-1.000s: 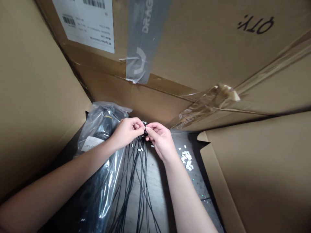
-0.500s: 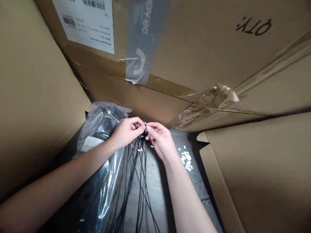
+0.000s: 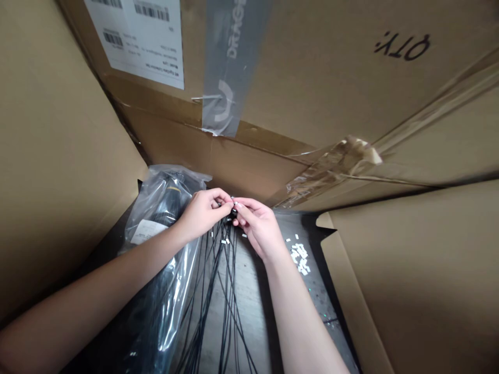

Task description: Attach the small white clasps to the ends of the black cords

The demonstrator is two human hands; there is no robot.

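The left hand (image 3: 202,213) and the right hand (image 3: 259,226) stay pinched almost closed on a small black piece (image 3: 234,213), at frame centre, above thin black cables (image 3: 218,291).

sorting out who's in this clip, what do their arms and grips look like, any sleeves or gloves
No sleeves or gloves. The left arm and right arm are bare as far as they show, with no watch or bracelet. The left grip and right grip are bare, slender hands. No rings show.
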